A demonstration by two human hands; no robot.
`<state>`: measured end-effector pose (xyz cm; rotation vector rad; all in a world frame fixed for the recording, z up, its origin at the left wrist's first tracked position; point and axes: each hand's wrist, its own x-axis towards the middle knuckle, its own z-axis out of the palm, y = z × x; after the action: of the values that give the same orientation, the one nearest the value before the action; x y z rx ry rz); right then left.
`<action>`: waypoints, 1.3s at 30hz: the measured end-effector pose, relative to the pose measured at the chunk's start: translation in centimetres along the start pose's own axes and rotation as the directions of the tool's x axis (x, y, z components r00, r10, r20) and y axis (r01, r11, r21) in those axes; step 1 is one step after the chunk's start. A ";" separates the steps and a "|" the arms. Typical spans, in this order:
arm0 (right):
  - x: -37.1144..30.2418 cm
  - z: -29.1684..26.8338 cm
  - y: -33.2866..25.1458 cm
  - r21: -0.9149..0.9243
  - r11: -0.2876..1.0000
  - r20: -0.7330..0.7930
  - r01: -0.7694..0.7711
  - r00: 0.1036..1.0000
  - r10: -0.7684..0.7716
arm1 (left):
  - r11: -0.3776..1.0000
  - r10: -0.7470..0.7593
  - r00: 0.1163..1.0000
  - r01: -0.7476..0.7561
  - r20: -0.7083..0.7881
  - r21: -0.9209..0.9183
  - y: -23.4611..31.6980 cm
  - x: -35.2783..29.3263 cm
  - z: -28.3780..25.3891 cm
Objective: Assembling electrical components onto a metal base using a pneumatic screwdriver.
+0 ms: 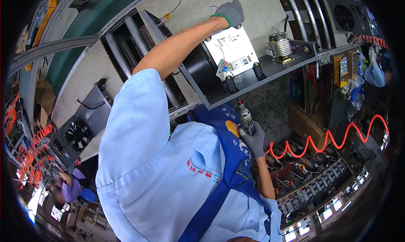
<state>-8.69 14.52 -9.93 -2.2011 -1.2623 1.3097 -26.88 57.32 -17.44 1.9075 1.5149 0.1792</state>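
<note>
My right hand [254,140], in a grey glove, grips a pneumatic screwdriver [245,118] with its tip pointing at the near edge of a black metal case [198,75]. A white panel [247,43] with black corner pieces lies in the case. Near the panel's lower left corner sits a small part with coloured wires [225,70]. Stretched across the case, my left hand [230,14], in a grey glove with a green cuff, is at the panel's far edge. Its fingers look curled, and what they hold is hidden.
A coiled metal part [280,47] stands on the case's right side. The red coiled hose [325,146] stretches right from beside my right hand. Another case with a fan [77,133] lies to the left, and metal rollers [137,35] run under the work. A person in purple [72,185] is at far left.
</note>
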 end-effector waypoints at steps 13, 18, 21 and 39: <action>0.5 1.0 0.3 0.140 0.990 -0.014 0.028 1.000 -0.026 | 0.950 0.309 0.905 -0.283 -0.294 0.129 2.9 -6.7 -2.2; 0.5 0.9 0.2 0.151 0.988 0.011 0.030 0.999 -0.032 | 0.960 0.278 0.935 -0.277 0.221 -0.036 4.0 -18.6 -1.3; 0.7 0.8 0.4 0.141 0.985 -0.019 0.101 0.995 -0.100 | 0.972 0.220 0.927 -0.236 0.303 0.016 4.3 -21.1 0.9; -0.4 -0.9 -0.6 0.122 0.991 0.091 0.050 0.994 -0.061 | 0.984 0.114 0.958 -0.146 0.264 0.104 6.7 -24.7 2.1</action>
<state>-8.39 14.72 -8.83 -2.0302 -1.2343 1.4432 -28.13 33.57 -7.73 2.0402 1.2529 -0.1038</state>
